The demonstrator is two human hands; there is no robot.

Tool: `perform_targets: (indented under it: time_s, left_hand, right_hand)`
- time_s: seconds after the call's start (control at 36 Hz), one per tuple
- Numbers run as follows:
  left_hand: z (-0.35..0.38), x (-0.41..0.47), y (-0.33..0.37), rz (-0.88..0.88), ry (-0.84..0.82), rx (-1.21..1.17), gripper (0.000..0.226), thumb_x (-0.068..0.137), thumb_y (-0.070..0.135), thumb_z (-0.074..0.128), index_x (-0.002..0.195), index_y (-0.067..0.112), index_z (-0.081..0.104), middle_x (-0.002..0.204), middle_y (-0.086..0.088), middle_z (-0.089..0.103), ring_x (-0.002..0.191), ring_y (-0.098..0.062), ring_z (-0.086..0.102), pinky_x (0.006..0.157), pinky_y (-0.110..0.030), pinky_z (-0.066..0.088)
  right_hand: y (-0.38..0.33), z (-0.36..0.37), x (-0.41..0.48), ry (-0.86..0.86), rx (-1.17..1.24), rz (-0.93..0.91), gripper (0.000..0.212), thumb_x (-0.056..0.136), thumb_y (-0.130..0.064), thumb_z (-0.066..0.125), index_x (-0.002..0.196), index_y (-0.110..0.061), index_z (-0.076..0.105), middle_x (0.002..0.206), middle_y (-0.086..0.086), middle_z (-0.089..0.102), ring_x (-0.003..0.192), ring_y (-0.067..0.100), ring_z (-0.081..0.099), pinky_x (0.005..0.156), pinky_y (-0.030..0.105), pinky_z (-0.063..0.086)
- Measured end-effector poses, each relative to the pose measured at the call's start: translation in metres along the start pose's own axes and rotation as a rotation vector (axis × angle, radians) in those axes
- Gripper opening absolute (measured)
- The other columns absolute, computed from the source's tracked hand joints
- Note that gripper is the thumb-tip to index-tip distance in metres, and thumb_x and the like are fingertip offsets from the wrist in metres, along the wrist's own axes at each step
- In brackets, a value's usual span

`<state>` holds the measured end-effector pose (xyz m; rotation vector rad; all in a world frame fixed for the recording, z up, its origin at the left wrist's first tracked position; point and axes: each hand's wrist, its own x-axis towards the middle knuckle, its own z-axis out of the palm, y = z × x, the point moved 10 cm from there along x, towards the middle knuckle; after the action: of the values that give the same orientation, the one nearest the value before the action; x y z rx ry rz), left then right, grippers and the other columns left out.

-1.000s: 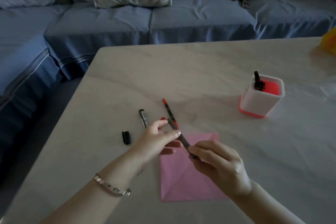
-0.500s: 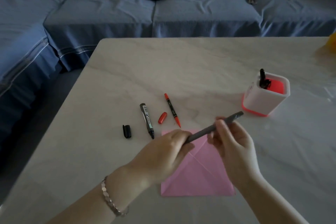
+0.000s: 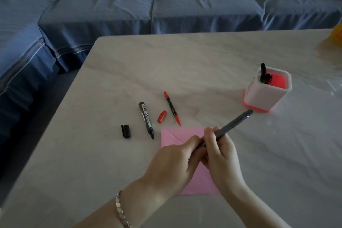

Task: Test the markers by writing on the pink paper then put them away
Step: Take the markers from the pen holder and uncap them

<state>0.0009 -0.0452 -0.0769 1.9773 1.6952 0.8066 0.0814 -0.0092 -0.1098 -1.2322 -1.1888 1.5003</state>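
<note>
hidden: I cannot see the grey marker's [image 3: 233,123] near end; left hand [image 3: 172,164] and right hand [image 3: 222,161] wrap it and cover much pink paper [image 3: 185,133] | cut off: yellow object [image 3: 337,34], right edge | too small: black marker [image 3: 146,119] label

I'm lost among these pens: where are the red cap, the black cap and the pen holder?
red cap [image 3: 162,116]: head view, middle of its side
black cap [image 3: 126,131]: head view, middle of its side
pen holder [image 3: 264,96]: head view, white front wall

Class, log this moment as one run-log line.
left hand, right hand: both grip grey marker over pink paper | black marker, red marker: uncapped on table
</note>
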Motion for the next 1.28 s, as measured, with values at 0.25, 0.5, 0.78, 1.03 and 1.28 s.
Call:
perform_targets:
  time_s: [0.25, 0.5, 0.78, 1.03, 1.28]
  left_hand:
    - [-0.017, -0.005, -0.041, -0.320, 0.048, -0.186, 0.011, 0.097, 0.027, 0.031, 0.108, 0.026, 0.031, 0.055, 0.005, 0.042, 0.051, -0.005, 0.044, 0.054, -0.018, 0.034]
    - [-0.023, -0.014, -0.094, -0.476, 0.096, -0.401, 0.020, 0.096, 0.012, 0.041, 0.091, 0.030, 0.036, 0.092, 0.012, 0.063, 0.084, 0.002, 0.057, 0.073, -0.009, 0.041]
    - [-0.041, 0.003, -0.102, -0.441, 0.268, -0.229, 0.015, 0.089, 0.012, 0.055, 0.088, 0.027, 0.055, 0.095, 0.001, 0.059, 0.081, 0.000, 0.055, 0.069, -0.002, 0.038]
    - [-0.030, 0.072, -0.089, -0.342, 0.207, 0.064, 0.012, 0.087, 0.017, 0.058, 0.096, 0.015, 0.064, 0.095, 0.001, 0.067, 0.088, -0.015, 0.060, 0.079, -0.028, 0.047]
    - [0.018, 0.124, -0.094, -0.340, -0.023, 0.402, 0.014, 0.083, 0.022, 0.056, 0.094, 0.013, 0.060, 0.095, -0.008, 0.068, 0.095, -0.030, 0.060, 0.090, -0.035, 0.040]
  right_hand:
    - [0.000, -0.029, 0.049, 0.054, -0.084, 0.098, 0.031, 0.093, -0.019, 0.045, 0.063, -0.011, 0.047, 0.038, -0.007, 0.040, 0.036, 0.009, 0.033, 0.039, 0.020, 0.028]
    - [0.010, -0.011, 0.135, -0.293, -0.921, 0.103, 0.034, 0.082, -0.037, 0.065, 0.072, -0.005, 0.059, 0.048, 0.001, 0.055, 0.032, 0.006, 0.046, 0.041, 0.017, 0.039]
    - [0.027, 0.030, 0.155, -0.280, -1.147, -0.056, 0.039, 0.084, -0.037, 0.062, 0.106, -0.006, 0.054, 0.101, 0.013, 0.060, 0.089, 0.032, 0.058, 0.066, 0.031, 0.042]
    - [0.022, -0.002, 0.139, -0.184, -1.121, -0.099, 0.049, 0.087, -0.050, 0.050, 0.125, -0.018, 0.049, 0.106, 0.008, 0.064, 0.098, 0.028, 0.060, 0.076, 0.031, 0.044]
    - [-0.064, -0.083, 0.095, 0.083, -1.093, -0.359, 0.018, 0.088, -0.032, 0.054, 0.095, -0.019, 0.065, 0.070, -0.006, 0.058, 0.065, 0.018, 0.053, 0.059, 0.026, 0.039]
